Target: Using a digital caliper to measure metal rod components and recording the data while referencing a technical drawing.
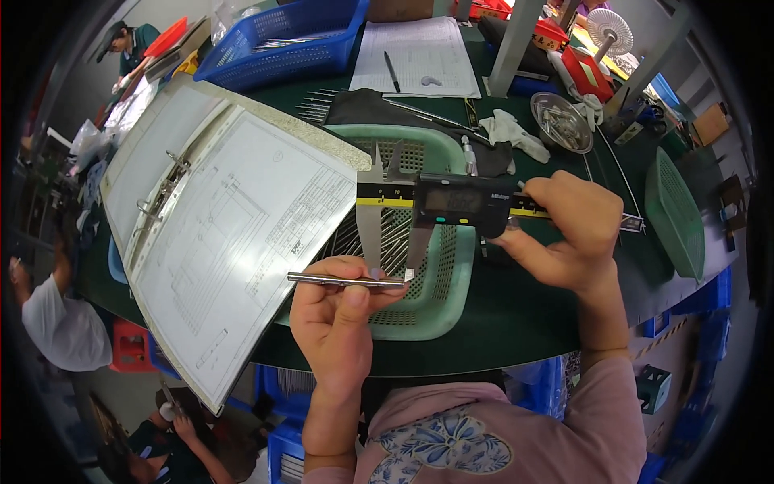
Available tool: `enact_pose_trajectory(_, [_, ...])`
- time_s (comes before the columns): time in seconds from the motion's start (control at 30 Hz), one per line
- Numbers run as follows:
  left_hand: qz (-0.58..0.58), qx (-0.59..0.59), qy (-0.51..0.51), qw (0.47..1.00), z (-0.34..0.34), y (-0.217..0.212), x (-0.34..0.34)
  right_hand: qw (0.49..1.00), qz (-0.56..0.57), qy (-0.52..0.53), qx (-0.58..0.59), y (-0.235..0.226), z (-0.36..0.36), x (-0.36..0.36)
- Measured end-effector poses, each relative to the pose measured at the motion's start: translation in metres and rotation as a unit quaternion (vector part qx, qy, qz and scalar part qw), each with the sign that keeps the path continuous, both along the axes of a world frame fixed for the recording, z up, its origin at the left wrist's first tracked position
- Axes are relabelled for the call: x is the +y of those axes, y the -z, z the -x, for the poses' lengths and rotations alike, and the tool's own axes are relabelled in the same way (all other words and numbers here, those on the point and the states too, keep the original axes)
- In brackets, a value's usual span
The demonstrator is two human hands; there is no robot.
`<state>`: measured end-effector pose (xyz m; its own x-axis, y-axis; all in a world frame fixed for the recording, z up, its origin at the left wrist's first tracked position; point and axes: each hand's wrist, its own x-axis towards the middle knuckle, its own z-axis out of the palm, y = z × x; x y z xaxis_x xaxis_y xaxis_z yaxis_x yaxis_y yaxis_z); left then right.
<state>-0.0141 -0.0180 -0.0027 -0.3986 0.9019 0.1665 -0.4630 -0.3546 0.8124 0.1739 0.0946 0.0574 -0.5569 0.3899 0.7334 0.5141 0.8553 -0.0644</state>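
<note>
The rod (345,281) is lying level over the near rim of the green basket (451,302), and the left hand (334,319) is pinching it, thumb on top, fingers curled beneath, forearm rising from the lower edge. Its right tip is sitting between the caliper (451,202) jaws, which are hanging down onto it. The right hand (568,234) is gripping the caliper's beam and slider, thumb pressing under the display, wrist bent inward. More rods are lying inside the basket behind the jaws. To the left, an open binder (218,226) with a drawing is leaning across the basket's corner, crowding the left hand. Farther back on the dark surface (516,315): a cloth (512,133), a metal dish (562,121), a paper sheet with a pen (415,56), and a blue crate (282,40). A second green basket (676,214) is standing right.
</note>
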Motion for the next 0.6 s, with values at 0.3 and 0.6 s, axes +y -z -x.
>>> enact_pose_trajectory(0.3, [0.002,0.001,-0.003,1.000,0.000,-0.001,0.003,1.000,0.008,0.001,-0.013,-0.002,0.002,0.002])
enact_pose_trajectory(0.6, [-0.019,-0.057,0.088,0.994,-0.002,0.000,0.002,1.000,0.003,-0.014,-0.023,0.003,-0.008,-0.002])
